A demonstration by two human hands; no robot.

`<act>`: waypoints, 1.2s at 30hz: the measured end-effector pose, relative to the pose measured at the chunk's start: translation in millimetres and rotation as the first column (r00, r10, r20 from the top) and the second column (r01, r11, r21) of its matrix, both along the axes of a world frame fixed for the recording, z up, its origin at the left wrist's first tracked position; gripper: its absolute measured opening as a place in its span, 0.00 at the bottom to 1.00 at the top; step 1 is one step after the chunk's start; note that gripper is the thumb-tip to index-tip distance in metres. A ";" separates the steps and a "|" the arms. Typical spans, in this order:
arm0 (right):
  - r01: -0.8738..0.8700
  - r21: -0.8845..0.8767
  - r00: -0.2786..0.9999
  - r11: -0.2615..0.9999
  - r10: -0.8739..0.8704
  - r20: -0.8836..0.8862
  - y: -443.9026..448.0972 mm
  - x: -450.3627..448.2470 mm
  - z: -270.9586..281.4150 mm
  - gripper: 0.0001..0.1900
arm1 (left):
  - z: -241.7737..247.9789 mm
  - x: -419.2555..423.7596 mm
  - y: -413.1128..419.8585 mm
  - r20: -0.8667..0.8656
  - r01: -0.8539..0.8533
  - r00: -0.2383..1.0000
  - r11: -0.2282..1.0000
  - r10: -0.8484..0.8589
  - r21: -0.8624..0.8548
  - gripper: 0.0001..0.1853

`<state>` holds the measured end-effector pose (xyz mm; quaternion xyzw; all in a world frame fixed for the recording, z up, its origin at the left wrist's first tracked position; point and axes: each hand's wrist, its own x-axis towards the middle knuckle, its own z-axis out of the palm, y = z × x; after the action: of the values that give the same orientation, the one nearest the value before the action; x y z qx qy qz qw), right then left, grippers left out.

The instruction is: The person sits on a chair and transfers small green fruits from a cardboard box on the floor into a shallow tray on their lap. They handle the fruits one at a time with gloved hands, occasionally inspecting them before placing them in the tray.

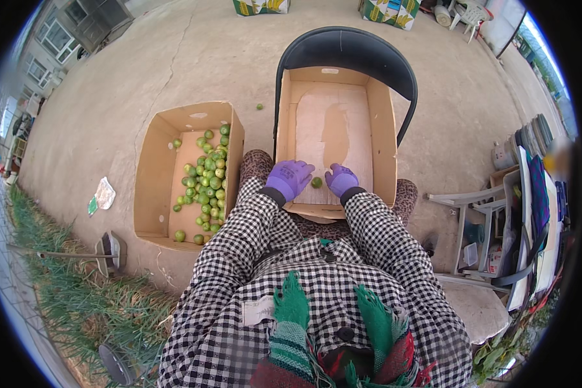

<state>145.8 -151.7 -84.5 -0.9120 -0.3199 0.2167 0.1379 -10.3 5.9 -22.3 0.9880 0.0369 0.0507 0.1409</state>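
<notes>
Both my hands wear purple gloves and reach into the near end of a cardboard box (384, 136) on a chair before me. A single small round green fruit (316, 182) sits on the box floor between them. To the left of the fruit, my left hand (289, 178) is held palm down with its fingers bent. On the other side, my right hand (342, 179) has its thumb and fingers apart. Neither hand shows anything in its grasp, though the undersides are hidden. A pale sheet with a torn brown patch (336, 131) lines the box floor.
Left of my knee, a second cardboard box (155, 169) holds many green fruits (208, 177). One loose fruit (259, 106) lies on the concrete. The black chair back (347, 46) arches over the box's far end. A cluttered metal frame (465, 203) stands right; a dustpan (111, 252) lies left.
</notes>
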 end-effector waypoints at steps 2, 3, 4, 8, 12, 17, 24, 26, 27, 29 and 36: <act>-0.027 -0.068 0.998 0.997 0.023 -0.062 2.7 -0.4 2.1 0.25 | 4.9 0.9 -0.6 -0.025 -0.010 1.000 0.999 0.008 -0.052 0.14; -0.047 -0.061 0.997 0.997 0.042 -0.067 3.2 -0.3 3.4 0.24 | 4.7 0.9 1.1 0.103 -0.005 0.994 0.985 0.023 -0.171 0.14; -0.065 -0.054 0.996 0.996 0.061 -0.071 2.1 -1.6 4.4 0.23 | 4.6 -0.3 3.6 0.228 0.016 0.972 0.958 0.051 -0.286 0.14; -0.079 0.047 0.992 0.996 0.083 -0.091 -5.8 -3.4 -2.3 0.20 | 55.8 -17.0 35.3 0.335 -0.284 0.745 0.728 0.577 -0.623 0.17; -0.148 0.100 0.984 0.984 0.157 -0.089 0.9 -11.5 0.4 0.20 | 30.8 -60.6 136.7 0.213 -0.784 0.443 0.492 0.871 -0.379 0.25; -0.287 0.037 0.955 0.957 0.289 -0.071 3.6 -18.5 13.5 0.17 | -32.3 -103.6 184.7 -0.165 -0.869 0.486 0.495 0.858 0.011 0.33; -0.378 0.023 0.922 0.926 0.378 -0.082 -1.1 -20.4 18.7 0.17 | -45.8 -97.9 183.6 -0.228 -0.863 0.488 0.505 0.842 0.016 0.28; -0.376 0.049 0.924 0.925 0.378 -0.052 -8.3 -14.2 -21.3 0.18 | -45.3 -86.9 181.7 -0.239 -0.857 0.494 0.514 0.836 0.026 0.26; -0.391 0.071 0.918 0.918 0.394 -0.042 -2.2 -15.8 -19.5 0.19 | -45.8 -88.7 185.1 -0.249 -0.863 0.479 0.504 0.842 0.041 0.25; -0.301 0.085 0.941 0.950 0.310 -0.132 1.6 -17.1 -14.7 0.20 | -47.7 -91.4 190.0 -0.265 -0.875 0.448 0.480 0.854 0.067 0.24; -0.240 0.071 0.950 0.968 0.249 -0.187 1.9 -19.5 0.8 0.21 | -47.8 -83.4 196.2 -0.289 -0.906 0.370 0.412 0.883 0.099 0.23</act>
<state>126.3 -149.8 -83.7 -0.8363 -0.4204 0.3123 0.1622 -93.7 202.2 -70.1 0.7993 0.5878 -0.0313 0.1211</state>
